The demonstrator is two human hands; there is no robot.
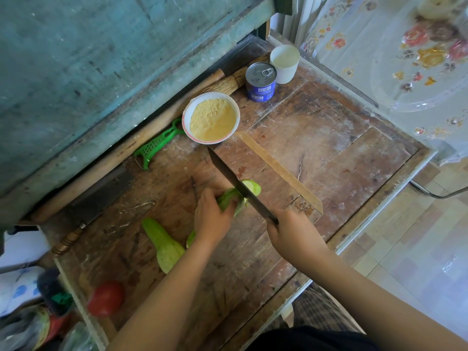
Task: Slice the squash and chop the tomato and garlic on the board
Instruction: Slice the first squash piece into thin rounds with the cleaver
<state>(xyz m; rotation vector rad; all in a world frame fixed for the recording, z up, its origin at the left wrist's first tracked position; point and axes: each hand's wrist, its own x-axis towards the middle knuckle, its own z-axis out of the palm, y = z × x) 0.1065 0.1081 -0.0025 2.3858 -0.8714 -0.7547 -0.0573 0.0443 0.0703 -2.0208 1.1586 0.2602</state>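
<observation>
Head view: we note the left hand (211, 219) curled over the pale green peeled squash half (229, 198), pinning it to the worn wooden board (278, 173) so it cannot roll. The right hand (291, 233) grips the dark cleaver (238, 184), blade set across the squash near its end. A second squash half (163, 245) and red tomato (106, 298) wait on the worktop (253, 262), uncut.

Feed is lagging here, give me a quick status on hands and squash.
Left hand holds squash piece on board. Right hand grips knife, blade in squash. Tomato uncut. Nothing obstructing.
</observation>
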